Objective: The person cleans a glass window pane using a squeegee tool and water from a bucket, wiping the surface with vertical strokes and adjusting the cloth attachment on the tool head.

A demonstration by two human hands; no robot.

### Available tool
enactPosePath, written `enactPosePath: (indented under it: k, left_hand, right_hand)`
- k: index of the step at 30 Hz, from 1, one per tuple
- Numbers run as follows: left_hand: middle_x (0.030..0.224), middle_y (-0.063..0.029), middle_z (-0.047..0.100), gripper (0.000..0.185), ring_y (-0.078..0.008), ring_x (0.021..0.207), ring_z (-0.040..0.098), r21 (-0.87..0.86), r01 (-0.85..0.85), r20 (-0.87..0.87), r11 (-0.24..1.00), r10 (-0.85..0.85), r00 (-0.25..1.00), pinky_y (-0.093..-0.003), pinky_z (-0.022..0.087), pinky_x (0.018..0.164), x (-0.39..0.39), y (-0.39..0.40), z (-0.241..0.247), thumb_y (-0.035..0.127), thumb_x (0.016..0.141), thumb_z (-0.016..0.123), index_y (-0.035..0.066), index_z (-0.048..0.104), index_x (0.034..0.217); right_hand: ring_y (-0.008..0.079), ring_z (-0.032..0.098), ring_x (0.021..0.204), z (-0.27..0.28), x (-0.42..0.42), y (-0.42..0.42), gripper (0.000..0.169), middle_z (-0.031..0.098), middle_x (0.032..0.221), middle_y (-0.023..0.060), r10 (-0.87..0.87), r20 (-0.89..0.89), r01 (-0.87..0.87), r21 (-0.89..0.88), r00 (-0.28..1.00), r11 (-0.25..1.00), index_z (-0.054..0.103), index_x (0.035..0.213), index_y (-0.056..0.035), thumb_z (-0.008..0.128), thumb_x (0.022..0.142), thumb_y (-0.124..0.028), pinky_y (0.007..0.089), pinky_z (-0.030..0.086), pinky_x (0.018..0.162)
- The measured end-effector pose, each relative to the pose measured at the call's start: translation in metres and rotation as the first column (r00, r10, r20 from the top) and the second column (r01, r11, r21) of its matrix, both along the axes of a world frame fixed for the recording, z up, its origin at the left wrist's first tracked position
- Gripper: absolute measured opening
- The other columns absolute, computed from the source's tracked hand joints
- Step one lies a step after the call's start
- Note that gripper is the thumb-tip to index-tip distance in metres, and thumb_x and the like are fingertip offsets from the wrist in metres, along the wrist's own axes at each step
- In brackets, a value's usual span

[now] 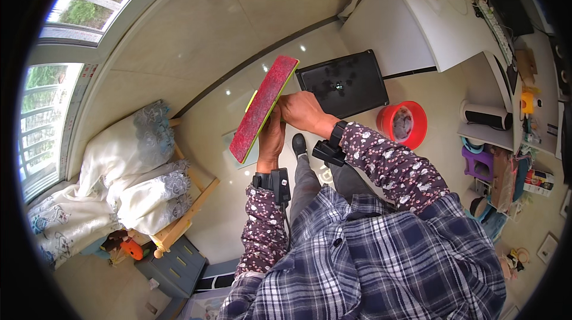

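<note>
A flat mop head [267, 108] with a red pad and a lime-green edge is held up in front of me, tilted, its pad side showing. My left hand [271, 139] grips it from behind near the middle, with the fingers partly hidden by the pad. Close beside it, my right hand [303, 109] is closed at the green edge; what its fingers hold is hidden behind the head. Beyond the right hand, a black rectangular object [344, 83] with a wet-looking top stands on the floor.
A red bucket [418, 124] holding a greyish cloth or mop in liquid stands at the right. A white desk [451, 16] is at the upper right. White curtains [120, 163] lie over a wooden frame [196, 204] at the left, near a grey drawer cabinet [172, 266].
</note>
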State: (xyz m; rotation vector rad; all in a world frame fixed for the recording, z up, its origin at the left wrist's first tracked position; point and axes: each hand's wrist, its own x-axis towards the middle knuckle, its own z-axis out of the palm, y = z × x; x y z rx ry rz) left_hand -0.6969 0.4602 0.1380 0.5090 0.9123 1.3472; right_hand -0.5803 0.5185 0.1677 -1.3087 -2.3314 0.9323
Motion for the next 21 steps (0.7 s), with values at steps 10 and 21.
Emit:
enactPosePath:
  k: [10,21]
  left_hand:
    - [0.137,-0.0083,0.044,0.038,-0.0185,0.125,0.041,0.034,0.102,-0.144,0.994,-0.096,0.985,-0.0366,0.034,0.104,-0.016,0.006,-0.006,0.026,0.097,0.048,0.008,0.046,0.13]
    - [0.14,-0.0085,0.041,0.049,-0.017,0.122,0.042,0.083,0.099,0.135,0.992,-0.109,0.985,-0.0349,0.036,0.102,-0.006,0.015,0.025,0.037,0.095,0.048,0.008,0.042,0.135]
  right_hand:
    - [0.0256,0.062,0.09,0.036,0.036,0.018,0.034,0.064,0.096,0.0142,-0.017,-0.331,-0.148,-0.465,0.943,0.873,0.059,0.113,-0.003,0.05,0.09,-0.027,0.0331,0.048,0.08]
    - [0.029,0.059,0.101,0.016,0.03,0.011,0.034,0.059,0.11,0.0149,0.125,-0.506,-0.264,-0.212,0.853,0.941,0.056,0.117,-0.0034,0.06,0.087,-0.018,0.0351,0.047,0.087]
